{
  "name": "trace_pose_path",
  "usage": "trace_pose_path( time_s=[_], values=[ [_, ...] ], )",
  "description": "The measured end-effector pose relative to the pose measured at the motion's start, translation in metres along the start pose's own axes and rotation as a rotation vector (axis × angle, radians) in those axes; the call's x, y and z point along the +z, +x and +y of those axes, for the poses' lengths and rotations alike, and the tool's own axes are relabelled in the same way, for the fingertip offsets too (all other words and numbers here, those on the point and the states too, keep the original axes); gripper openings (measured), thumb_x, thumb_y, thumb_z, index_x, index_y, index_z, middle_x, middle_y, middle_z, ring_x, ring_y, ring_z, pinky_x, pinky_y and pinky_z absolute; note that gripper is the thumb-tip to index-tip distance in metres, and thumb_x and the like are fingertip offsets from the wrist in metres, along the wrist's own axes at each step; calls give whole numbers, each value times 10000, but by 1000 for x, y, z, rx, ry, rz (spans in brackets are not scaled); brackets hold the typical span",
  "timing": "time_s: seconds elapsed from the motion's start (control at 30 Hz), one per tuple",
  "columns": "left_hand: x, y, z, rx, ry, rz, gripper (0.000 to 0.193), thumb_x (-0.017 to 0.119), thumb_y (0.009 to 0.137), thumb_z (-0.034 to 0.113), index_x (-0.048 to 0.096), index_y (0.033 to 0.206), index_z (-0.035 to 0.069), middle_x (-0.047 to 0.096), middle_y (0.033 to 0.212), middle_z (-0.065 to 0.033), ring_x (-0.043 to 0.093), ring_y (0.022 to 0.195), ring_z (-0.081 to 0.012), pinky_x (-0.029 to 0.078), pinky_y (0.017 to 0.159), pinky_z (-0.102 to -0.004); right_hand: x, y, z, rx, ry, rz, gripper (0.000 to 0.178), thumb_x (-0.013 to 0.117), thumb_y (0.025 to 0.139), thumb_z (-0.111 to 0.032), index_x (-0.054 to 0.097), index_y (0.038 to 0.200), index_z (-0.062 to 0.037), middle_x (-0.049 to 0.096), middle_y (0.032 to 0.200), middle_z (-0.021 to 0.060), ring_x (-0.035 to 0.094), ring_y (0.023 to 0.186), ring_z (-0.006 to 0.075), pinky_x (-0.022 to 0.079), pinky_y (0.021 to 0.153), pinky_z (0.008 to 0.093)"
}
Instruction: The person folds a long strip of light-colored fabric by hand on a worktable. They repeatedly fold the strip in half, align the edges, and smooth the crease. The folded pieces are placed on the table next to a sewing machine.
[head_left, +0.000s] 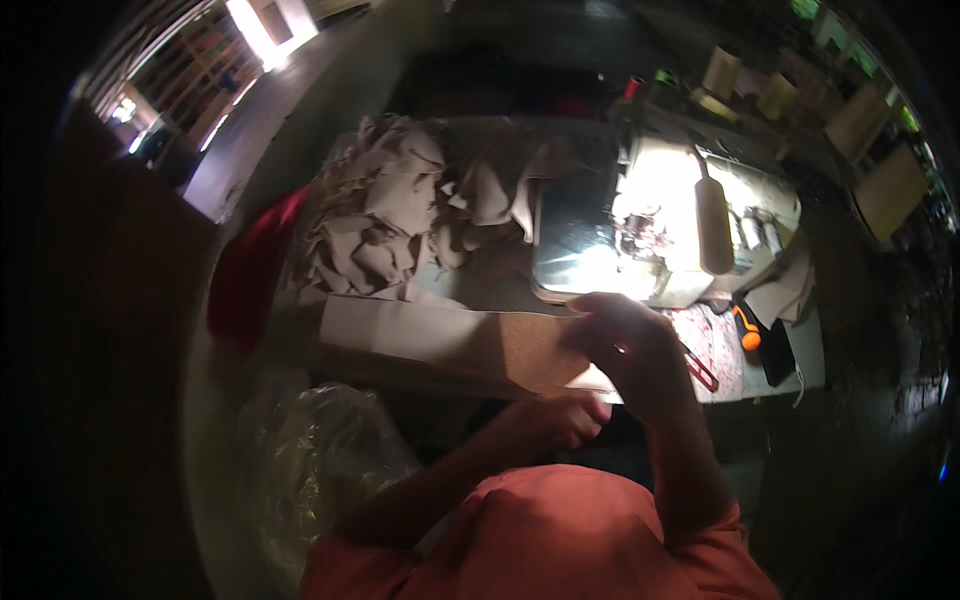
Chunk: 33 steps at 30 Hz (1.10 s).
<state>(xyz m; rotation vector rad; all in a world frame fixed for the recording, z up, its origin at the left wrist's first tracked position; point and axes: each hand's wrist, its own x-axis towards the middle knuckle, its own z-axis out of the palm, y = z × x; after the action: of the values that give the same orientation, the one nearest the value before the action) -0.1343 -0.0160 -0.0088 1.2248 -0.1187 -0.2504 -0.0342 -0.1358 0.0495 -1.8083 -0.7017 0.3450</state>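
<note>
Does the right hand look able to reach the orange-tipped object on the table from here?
Probably yes: the orange-tipped object lies to the right of the right hand, with only a slim red tool visible between them. Whether the hand grips the cloth strip is unclear.

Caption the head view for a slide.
Right hand over one end of a pale strip, left hand at its near edge, heaped fabric and lit machine beyond.

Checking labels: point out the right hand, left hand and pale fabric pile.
Right hand [645, 350]: head view, back of hand.
Left hand [562, 418]: head view, back of hand.
Pale fabric pile [390, 205]: head view, middle of heap.
</note>
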Motion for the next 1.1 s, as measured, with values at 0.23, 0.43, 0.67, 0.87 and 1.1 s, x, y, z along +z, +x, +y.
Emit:
trace_pose_path(
  time_s=[0.23,0.43,0.67,0.87,1.1],
  values=[
    [-113,-34,21,804,-805,761,493,444,866,306,332,1221,-18,391,1247,-127,318,1206,-274,227,1020,-416,-9,-23,49,363,923,203,146,496,797,-43,487,927,22,563,833,103,580,737,156,507,671,290],
    [-104,-20,39,801,-248,951,536,421,870,303,275,1268,-25,318,1318,-128,313,1217,-283,235,1003,-415,-3,-26,78,466,1058,205,153,543,789,-75,496,916,-4,550,740,36,537,628,103,466,572,237],
    [3,35,5,357,1487,252,762,578,736,352,231,1280,-53,203,1342,-239,166,1258,-391,156,1011,-472,4,-25,51,404,1027,-5,197,502,843,-106,533,982,30,573,875,51,555,733,90,484,616,216],
    [-8,38,22,272,1013,102,863,603,702,475,242,1271,-64,217,1332,-247,181,1257,-372,135,1027,-420,-3,-31,55,278,759,-77,188,525,817,-38,533,988,39,571,893,45,534,735,63,461,650,199],
    [-26,60,57,-107,541,33,406,596,784,305,533,1027,-15,589,907,-62,524,866,-106,417,768,-244,-10,-28,49,114,637,-109,177,518,794,31,519,970,9,559,849,5,518,794,54,446,715,201]
  ],
)
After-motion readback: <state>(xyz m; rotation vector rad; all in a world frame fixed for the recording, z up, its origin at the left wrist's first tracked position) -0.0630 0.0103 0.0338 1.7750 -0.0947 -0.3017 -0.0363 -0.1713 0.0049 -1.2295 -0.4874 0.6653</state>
